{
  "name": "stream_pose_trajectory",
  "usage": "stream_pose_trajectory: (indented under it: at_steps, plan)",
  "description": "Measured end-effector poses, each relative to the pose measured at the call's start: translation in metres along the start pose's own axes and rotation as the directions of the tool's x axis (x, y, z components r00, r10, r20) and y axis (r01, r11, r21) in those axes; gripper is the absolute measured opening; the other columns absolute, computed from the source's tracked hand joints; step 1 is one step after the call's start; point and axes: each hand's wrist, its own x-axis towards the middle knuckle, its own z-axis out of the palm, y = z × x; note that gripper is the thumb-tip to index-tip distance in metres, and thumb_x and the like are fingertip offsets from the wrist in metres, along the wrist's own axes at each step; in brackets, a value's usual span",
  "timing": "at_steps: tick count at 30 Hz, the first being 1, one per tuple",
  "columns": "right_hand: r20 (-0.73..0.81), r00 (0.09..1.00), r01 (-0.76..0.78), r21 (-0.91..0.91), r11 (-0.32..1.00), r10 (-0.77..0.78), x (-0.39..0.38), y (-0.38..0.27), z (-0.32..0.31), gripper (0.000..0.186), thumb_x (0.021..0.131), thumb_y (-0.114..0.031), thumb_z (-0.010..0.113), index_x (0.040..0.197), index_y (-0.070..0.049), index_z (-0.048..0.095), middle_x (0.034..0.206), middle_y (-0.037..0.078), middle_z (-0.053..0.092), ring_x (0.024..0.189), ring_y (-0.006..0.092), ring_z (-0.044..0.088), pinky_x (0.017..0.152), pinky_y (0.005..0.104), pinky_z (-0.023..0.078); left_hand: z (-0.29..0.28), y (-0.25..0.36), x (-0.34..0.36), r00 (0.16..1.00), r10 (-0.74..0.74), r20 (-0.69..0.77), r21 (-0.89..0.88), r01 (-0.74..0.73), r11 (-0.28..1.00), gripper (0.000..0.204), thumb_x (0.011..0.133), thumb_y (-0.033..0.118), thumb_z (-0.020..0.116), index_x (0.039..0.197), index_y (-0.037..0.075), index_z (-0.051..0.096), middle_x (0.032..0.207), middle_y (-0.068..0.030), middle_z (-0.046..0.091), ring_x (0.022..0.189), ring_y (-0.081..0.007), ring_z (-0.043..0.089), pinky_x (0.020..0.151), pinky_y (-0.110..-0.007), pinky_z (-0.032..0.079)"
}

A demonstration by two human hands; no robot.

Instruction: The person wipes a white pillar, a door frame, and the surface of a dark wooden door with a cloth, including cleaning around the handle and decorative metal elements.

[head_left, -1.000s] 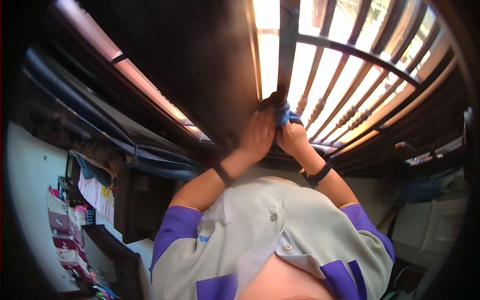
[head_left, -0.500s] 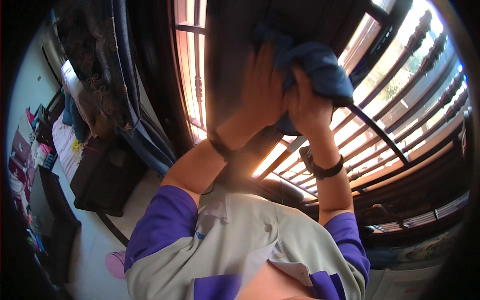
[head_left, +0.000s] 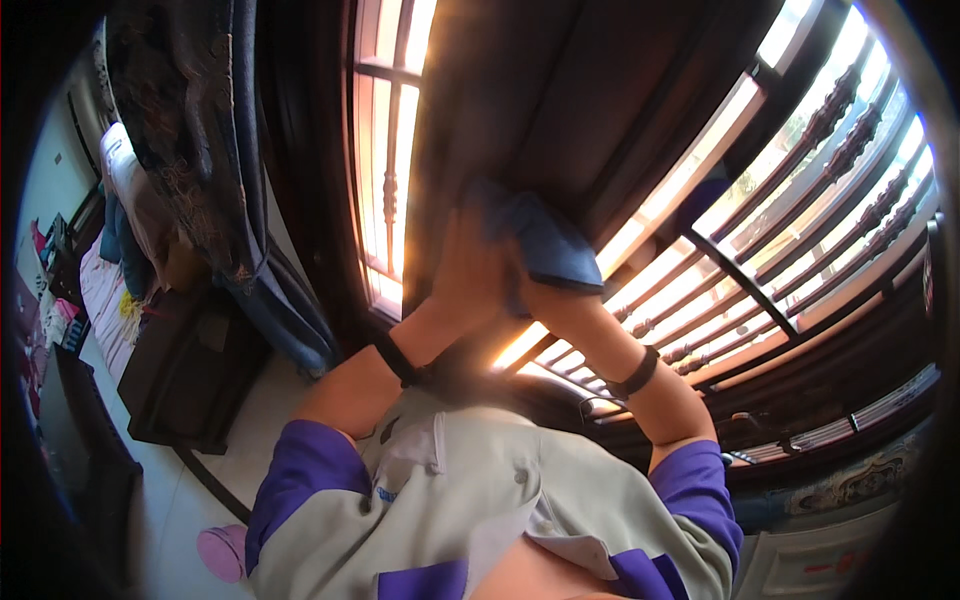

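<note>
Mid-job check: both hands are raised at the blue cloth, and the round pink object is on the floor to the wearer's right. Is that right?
Not quite: the round pink object is on the floor to the wearer's left, as the head view shows. The left hand and right hand are indeed raised at the blue cloth.

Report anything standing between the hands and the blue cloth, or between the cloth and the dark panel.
Nothing visible stands in the way. The left hand and right hand are both at the blue cloth, which overlaps the dark panel in view. Blur hides the exact contact.
</note>
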Motion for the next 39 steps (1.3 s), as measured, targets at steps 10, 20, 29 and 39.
stream_pose_trajectory:
  at_steps: [10, 20, 29, 39]
  plan:
    - [-0.125, 0.967, 0.086, -0.661, 0.746, -0.221, 0.100, -0.001, -0.123, 0.076, 0.072, -0.026, 0.067, 0.141, -0.018, 0.034, 0.123, 0.027, 0.051, 0.116, 0.0415, 0.048, 0.102, 0.0501, 0.033, -0.091, -0.037, 0.206, 0.965, 0.136, -0.223, 0.149, -0.104, 0.983, 0.057, 0.071, 0.032, 0.059, 0.114, -0.005, 0.052, 0.134, -0.0341, 0.034, 0.129, -0.0430, 0.031, 0.105, -0.062, 0.014]
    - [-0.108, 0.975, 0.042, -0.770, 0.637, -0.195, 0.142, -0.013, -0.163, 0.063, 0.080, -0.028, 0.062, 0.136, -0.015, 0.038, 0.104, 0.021, 0.059, 0.090, 0.0359, 0.059, 0.080, 0.0449, 0.047, -0.101, -0.060, 0.272, 0.900, 0.237, -0.365, 0.260, -0.146, 0.954, 0.058, 0.075, 0.032, 0.056, 0.119, -0.004, 0.051, 0.136, -0.0298, 0.035, 0.129, -0.0428, 0.030, 0.105, -0.061, 0.016]
    - [-0.150, 0.964, 0.088, -0.604, 0.792, -0.222, 0.079, 0.010, -0.033, 0.051, 0.084, -0.021, 0.055, 0.131, -0.006, 0.044, 0.127, 0.020, 0.051, 0.107, 0.0345, 0.056, 0.095, 0.0438, 0.041, -0.017, -0.080, 0.133, 0.966, 0.219, -0.136, 0.225, -0.185, 0.957, 0.048, 0.080, 0.024, 0.051, 0.117, -0.007, 0.052, 0.131, -0.0292, 0.041, 0.123, -0.0418, 0.038, 0.104, -0.058, 0.023]
    - [0.412, 0.803, 0.584, -0.684, 0.436, -0.430, 0.044, 0.030, -0.017, 0.040, 0.085, -0.018, 0.048, 0.124, -0.013, 0.053, 0.120, 0.017, 0.056, 0.113, 0.0296, 0.052, 0.096, 0.0413, 0.041, -0.060, -0.116, 0.086, 0.755, 0.653, 0.056, 0.353, -0.627, 0.694, 0.020, 0.076, 0.031, 0.054, 0.078, 0.016, 0.066, 0.122, -0.0091, 0.056, 0.114, -0.0240, 0.050, 0.107, -0.060, 0.018]
